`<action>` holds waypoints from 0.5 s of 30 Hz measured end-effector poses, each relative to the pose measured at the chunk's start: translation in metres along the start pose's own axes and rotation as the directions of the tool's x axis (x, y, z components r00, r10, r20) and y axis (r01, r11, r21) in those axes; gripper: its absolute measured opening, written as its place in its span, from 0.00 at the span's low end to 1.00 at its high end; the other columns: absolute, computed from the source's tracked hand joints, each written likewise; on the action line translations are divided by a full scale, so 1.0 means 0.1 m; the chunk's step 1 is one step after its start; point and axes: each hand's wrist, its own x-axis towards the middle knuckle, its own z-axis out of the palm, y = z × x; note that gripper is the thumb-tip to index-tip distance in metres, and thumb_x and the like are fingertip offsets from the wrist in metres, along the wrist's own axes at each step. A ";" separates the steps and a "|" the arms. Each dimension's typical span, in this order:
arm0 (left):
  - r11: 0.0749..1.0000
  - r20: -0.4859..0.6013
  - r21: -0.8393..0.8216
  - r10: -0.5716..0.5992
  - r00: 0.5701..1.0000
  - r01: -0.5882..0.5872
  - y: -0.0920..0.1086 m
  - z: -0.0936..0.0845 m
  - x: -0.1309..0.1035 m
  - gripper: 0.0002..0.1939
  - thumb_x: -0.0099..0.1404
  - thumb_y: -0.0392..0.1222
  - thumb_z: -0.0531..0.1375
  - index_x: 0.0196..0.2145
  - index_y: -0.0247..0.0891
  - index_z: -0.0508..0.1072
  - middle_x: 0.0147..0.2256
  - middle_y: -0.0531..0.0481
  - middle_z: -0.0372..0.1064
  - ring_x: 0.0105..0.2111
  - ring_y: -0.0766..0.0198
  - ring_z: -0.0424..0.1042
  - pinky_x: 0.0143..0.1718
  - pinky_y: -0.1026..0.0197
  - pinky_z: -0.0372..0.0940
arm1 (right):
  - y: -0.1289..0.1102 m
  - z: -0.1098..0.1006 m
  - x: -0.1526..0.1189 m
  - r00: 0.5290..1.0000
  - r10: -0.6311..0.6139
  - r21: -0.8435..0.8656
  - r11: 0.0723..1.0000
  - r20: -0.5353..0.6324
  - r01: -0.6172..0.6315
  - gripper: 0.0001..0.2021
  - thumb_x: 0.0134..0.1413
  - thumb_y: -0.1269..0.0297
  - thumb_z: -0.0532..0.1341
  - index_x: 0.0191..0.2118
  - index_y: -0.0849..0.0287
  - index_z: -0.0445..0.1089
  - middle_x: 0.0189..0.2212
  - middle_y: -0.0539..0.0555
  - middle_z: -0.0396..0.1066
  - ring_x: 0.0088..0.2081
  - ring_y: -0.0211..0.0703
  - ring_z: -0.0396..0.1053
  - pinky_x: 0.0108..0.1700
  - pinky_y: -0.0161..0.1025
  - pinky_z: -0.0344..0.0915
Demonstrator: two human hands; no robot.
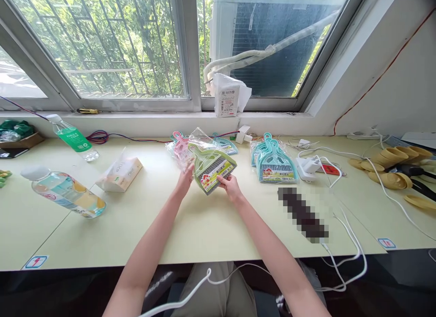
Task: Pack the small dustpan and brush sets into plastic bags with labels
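A green dustpan and brush set [211, 167] with a colourful label is held up over the table, tilted. My left hand [185, 178] grips its left side, and my right hand [230, 186] pinches its lower right edge. Behind it lie a pink dustpan set [180, 146] in clear plastic and a blue one [227, 146], both partly hidden. To the right, several teal dustpan sets [275, 162] are stacked together.
Two bottles [76, 137] [70, 194] and a tissue pack [122, 174] are on the left. A white power strip [307, 168], cables and a blurred dark object [303, 215] lie right. Yellow curved pieces [391, 165] sit far right, below the window.
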 end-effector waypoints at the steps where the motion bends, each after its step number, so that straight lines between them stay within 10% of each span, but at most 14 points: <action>1: 0.996 0.050 -0.058 -0.060 0.997 0.063 -0.02 0.03 -0.01 0.32 0.58 0.56 0.62 0.56 0.40 0.64 0.53 0.41 0.68 0.53 0.48 0.68 0.51 0.48 0.66 | 0.01 0.01 0.00 1.000 0.000 -0.007 1.000 -0.002 0.000 0.22 0.35 0.57 0.73 0.37 0.63 0.73 0.38 0.58 0.77 0.39 0.49 0.76 0.44 0.48 0.75; 15: 0.953 0.313 0.034 -0.296 0.903 0.300 -0.12 0.24 -0.19 0.32 0.58 0.57 0.63 0.55 0.38 0.66 0.51 0.40 0.70 0.47 0.51 0.72 0.41 0.53 0.70 | 0.00 0.00 0.01 0.986 -0.068 0.037 0.997 -0.154 0.074 0.20 0.36 0.59 0.73 0.37 0.64 0.73 0.38 0.57 0.77 0.38 0.49 0.76 0.44 0.47 0.75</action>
